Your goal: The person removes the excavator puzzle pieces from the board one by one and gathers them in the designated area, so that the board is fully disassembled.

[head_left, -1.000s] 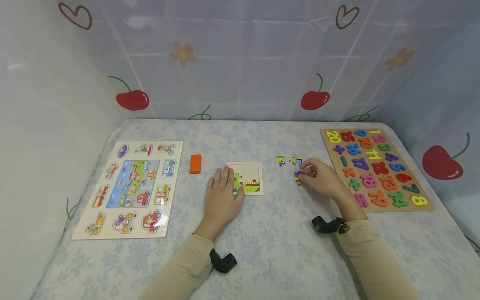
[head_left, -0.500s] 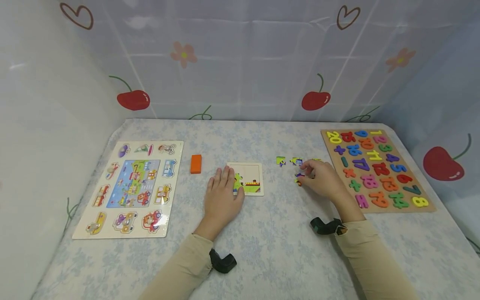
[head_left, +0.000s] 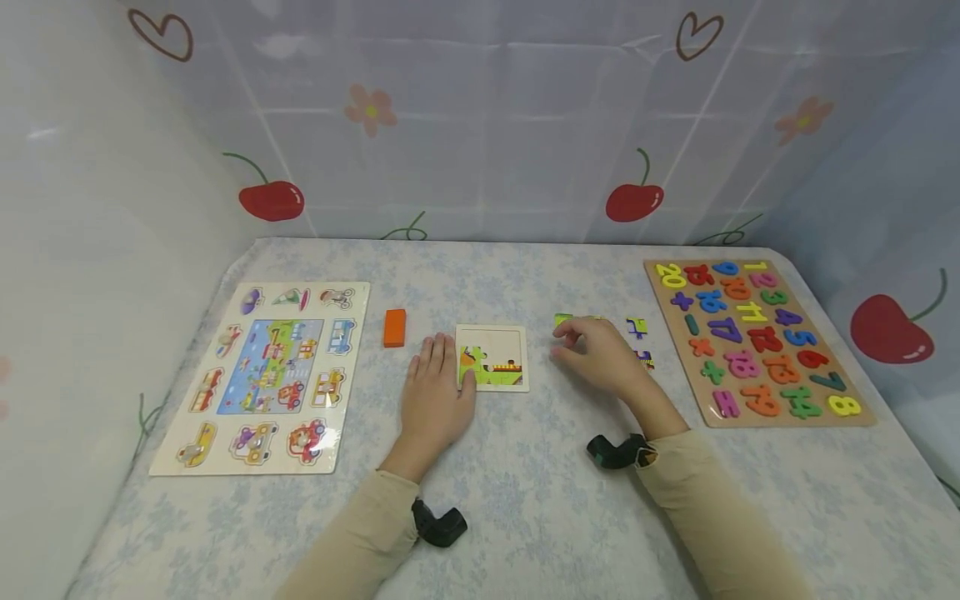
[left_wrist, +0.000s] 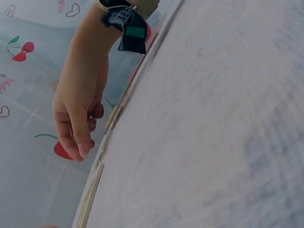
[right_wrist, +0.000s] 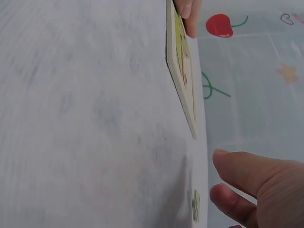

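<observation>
My left hand [head_left: 437,404] lies with straight fingers along the left edge of a small square wooden puzzle frame [head_left: 492,329]; its thumb overlaps the lower left corner. Green puzzle pieces with a train-like picture [head_left: 502,371] fill the frame's lower part, while its upper part shows bare wood. Right of the frame, my right hand [head_left: 603,354] hovers with loosely bent fingers over loose puzzle pieces. In the right wrist view its thumb [right_wrist: 242,166] and finger are apart, nothing between them. A green piece [head_left: 562,318] shows past the fingertips; two more pieces [head_left: 637,327] lie beyond the knuckles.
An orange block [head_left: 394,328] lies left of the frame. Farther left is a vehicle picture puzzle board [head_left: 352,304]; at the right, a number puzzle board [head_left: 678,333]. A patterned curtain [head_left: 487,125] rises behind the cloth-covered table [head_left: 525,500].
My right hand has moved left from the nearer loose pieces, uncovering pieces on the right. My left hand has slid slightly left, showing more of the frame's left side.
</observation>
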Action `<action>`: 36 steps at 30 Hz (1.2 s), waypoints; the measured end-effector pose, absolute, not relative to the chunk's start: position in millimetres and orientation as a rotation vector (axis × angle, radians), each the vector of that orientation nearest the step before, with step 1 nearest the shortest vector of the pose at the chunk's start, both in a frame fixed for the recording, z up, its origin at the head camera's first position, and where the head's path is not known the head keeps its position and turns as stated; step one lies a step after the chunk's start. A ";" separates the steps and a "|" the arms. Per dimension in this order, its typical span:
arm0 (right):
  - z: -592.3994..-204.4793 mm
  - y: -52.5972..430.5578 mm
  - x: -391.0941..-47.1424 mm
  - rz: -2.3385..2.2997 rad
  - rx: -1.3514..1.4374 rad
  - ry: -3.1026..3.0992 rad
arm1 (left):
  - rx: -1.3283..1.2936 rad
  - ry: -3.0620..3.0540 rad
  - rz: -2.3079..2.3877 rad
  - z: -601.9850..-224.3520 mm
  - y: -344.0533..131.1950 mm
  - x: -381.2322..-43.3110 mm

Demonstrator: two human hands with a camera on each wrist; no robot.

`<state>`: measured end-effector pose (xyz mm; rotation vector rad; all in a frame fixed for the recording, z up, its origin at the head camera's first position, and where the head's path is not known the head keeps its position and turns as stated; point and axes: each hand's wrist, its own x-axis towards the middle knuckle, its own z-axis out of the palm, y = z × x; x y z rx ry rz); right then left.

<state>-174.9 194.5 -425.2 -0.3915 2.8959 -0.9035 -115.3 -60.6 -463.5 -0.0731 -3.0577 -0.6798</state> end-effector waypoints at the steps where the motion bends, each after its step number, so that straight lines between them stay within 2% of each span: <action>1: -425.2 189.0 -175.4 -0.904 -0.404 2.888 | -0.070 -3.059 -0.677 -463.6 -60.7 -115.2; 19: -429.6 109.9 -189.5 -0.762 -0.630 2.787 | -0.087 -3.050 -0.621 -469.3 -62.2 -117.3; 25: -429.5 99.3 -190.1 -0.761 -0.695 2.773 | -0.092 -3.055 -0.621 -468.9 -62.1 -117.6; 36: -428.2 92.3 -189.8 -0.847 -0.652 2.721 | -0.084 -3.045 -0.610 -468.7 -63.2 -118.0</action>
